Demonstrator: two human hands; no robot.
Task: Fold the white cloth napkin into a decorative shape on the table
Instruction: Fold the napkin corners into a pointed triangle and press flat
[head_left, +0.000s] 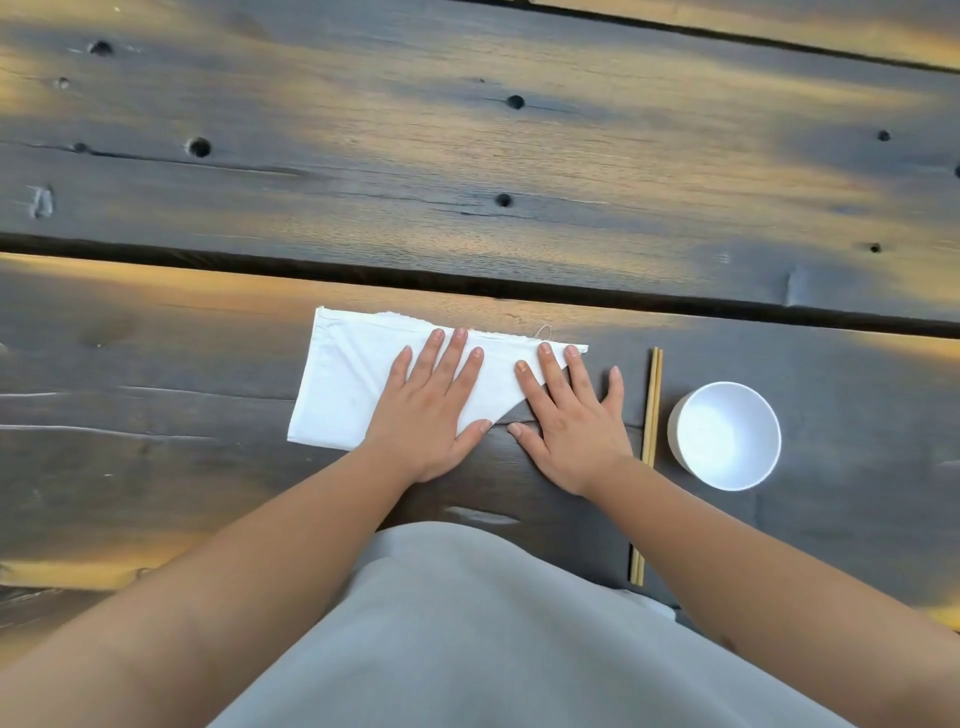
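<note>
We press both hands flat, fingers spread: our left hand (434, 408) on the white napkin (358, 379), our right hand (569, 426) across its slanted folded edge onto the bench (156, 364). Chopsticks (650, 415) and a white bowl (724, 435) lie just right; bare planks spread beyond.

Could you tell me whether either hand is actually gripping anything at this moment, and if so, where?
Nothing is gripped: left hand presses flat on the napkin; right hand lies flat across its diagonal edge.

The chopsticks (649, 410) and white bowl (724, 435) block the right side. The table (467, 156) is bare farther back and left.
</note>
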